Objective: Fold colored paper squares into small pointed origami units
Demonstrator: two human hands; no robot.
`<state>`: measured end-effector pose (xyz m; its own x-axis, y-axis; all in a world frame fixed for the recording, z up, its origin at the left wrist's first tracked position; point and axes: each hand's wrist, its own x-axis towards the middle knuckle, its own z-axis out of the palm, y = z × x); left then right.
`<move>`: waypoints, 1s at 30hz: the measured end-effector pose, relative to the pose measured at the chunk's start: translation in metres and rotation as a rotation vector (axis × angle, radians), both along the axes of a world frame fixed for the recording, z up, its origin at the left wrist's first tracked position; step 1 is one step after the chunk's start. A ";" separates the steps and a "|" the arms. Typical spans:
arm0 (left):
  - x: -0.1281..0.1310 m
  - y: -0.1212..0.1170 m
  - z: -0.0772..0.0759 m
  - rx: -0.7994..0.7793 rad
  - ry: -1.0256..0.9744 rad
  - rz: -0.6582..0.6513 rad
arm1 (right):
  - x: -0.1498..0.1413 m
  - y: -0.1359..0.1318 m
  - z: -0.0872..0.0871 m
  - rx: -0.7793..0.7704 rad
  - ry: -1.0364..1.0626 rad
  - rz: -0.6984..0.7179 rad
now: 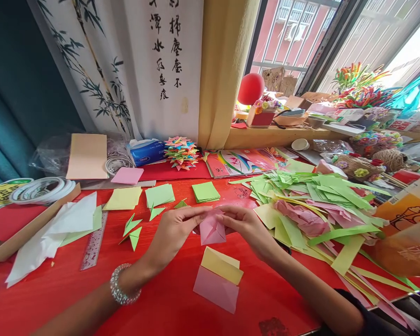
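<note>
Lightly pinched between the fingers of the left hand on one side and of the right hand on the other, clamped at the upper part of a folded pink paper, apparently just above the red desk. Looks almost weightless; seems dry rather than slippery, soft enough to bend at a touch, likely to wrinkle or tear if tugged. Best taken by the edges or along the fold lines, with slight pressure, sparing the free lower part. Cannot tell exactly how the fingertips meet behind it. Nearer, apart from the fingers, down to a yellow paper and, touching it, a pink sheet. Leftward, past folded green pieces to a clear ruler. Ahead, out to a yellow stack, a pale green stack and a brighter green stack, in a loose row. Rightward, into a tangled heap of paper strips. Farthest off, as far as a spiky multicoloured ornament beside a blue packet.
</note>
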<state>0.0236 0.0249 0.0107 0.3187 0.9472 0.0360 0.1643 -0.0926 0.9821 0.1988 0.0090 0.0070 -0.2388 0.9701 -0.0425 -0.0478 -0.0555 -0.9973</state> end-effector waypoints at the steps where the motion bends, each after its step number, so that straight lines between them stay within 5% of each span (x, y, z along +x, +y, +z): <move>1: 0.000 0.000 0.000 0.002 -0.005 -0.008 | 0.000 0.000 0.000 0.007 0.007 -0.011; 10: 0.001 0.000 0.007 -0.113 -0.130 -0.013 | 0.000 0.000 -0.004 0.045 0.103 -0.145; 18: 0.000 0.001 0.004 -0.096 -0.154 0.025 | 0.001 -0.001 -0.001 -0.026 0.187 -0.062; 30: 0.000 0.001 0.005 -0.047 -0.052 -0.049 | 0.000 0.000 -0.001 0.010 0.046 -0.091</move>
<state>0.0235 0.0259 0.0152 0.3637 0.9315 0.0092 0.1093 -0.0525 0.9926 0.1990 0.0090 0.0061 -0.1516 0.9882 -0.0237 -0.0977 -0.0389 -0.9945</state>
